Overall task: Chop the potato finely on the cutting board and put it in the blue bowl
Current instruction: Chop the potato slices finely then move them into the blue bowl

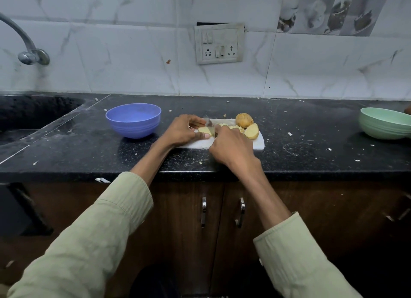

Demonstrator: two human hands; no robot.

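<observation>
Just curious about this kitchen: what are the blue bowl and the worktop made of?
The blue bowl looks like matte plastic: even colour, dull sheen, moulded ridges. The worktop seems polished black granite, speckled and glossy, though it could be an imitation.

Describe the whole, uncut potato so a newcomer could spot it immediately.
Find the white cutting board on the black counter, right of the blue bowl. The whole potato sits at its far right corner: round and brown-skinned, unlike the cut half showing pale flesh beside it.

Cutting board [255, 144]: left hand [181, 130] pinches potato slice [204, 130]; right hand [231, 145] grips knife [209, 126], blade on slice. Chopped bits [232, 127], potato half [252, 131], whole potato [244, 120] alongside. Blue bowl [133, 120] left.
</observation>
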